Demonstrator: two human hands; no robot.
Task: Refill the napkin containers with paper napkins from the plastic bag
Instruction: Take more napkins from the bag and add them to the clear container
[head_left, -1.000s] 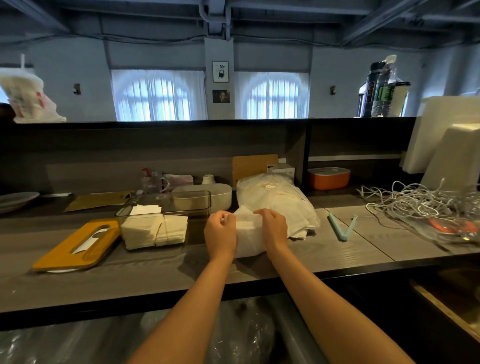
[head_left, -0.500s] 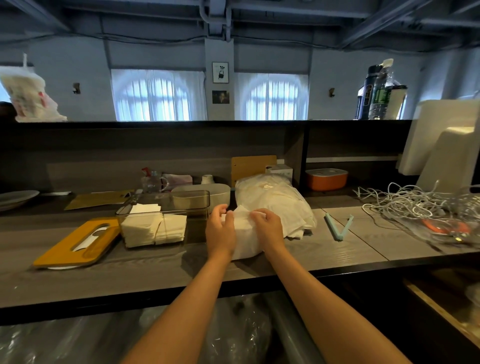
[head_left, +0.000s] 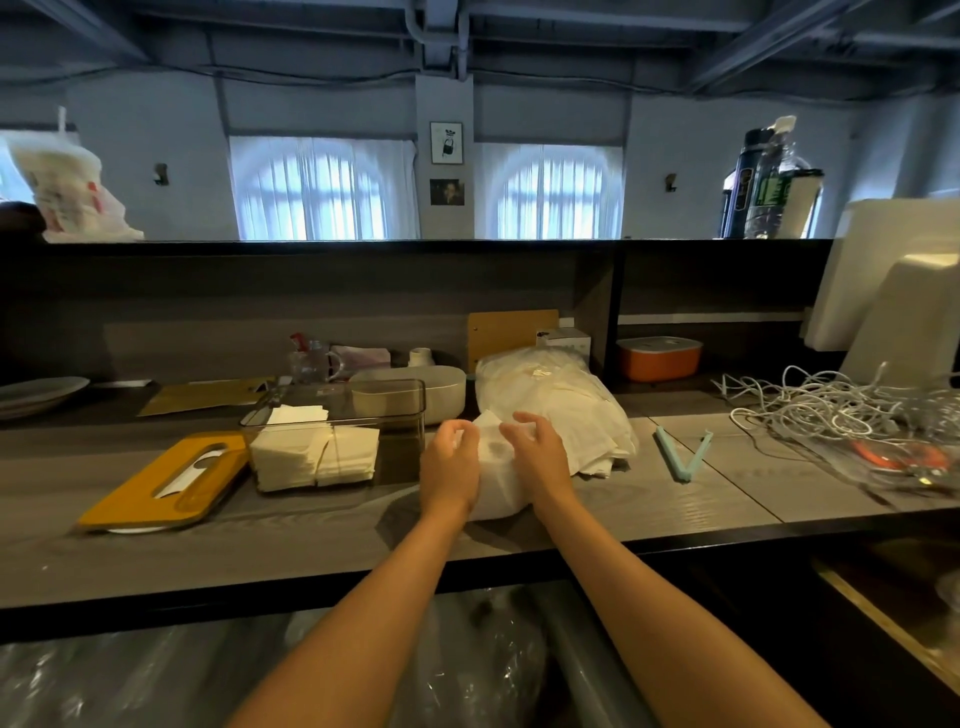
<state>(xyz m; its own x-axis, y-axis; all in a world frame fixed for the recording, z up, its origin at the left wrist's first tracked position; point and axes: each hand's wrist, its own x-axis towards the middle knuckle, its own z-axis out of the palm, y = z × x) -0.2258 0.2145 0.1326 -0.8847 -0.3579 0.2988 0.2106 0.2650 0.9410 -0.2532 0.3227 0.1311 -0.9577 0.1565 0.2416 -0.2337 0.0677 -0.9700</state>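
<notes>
Both hands at the mouth of the plastic bag (head_left: 550, 410), mid-counter, near the front edge. Left hand (head_left: 449, 470) has fingers curled, pinching the near end of the white plastic. Right hand (head_left: 537, 457) has fingers bent over the top of the same end, gripping the film. The hands are close together and not touching. The bag lies on its side, full of white napkins, with its far end toward the counter's back wall.

Clear napkin container (head_left: 332, 434) sits just left of the hands, lid off. It is partly filled: napkin stack (head_left: 314, 454) occupies the left portion, right portion bare. Its yellow slotted lid (head_left: 166, 480) lies flat toward the counter's left front, overhanging something white underneath.

Behind the container: beige oval container (head_left: 410, 392), a small clear jug (head_left: 309, 361), brown envelope (head_left: 208, 396). Teal bag clip (head_left: 680, 454) lies open, right of the bag. Tangle of white cables (head_left: 836, 410) at the counter's right end. Orange lidded box (head_left: 660, 358) is in the back-right recess.

Labels: bottles (head_left: 769, 182) on the upper ledge carry a green label, text too small to read. No legible writing on the bag or containers.
</notes>
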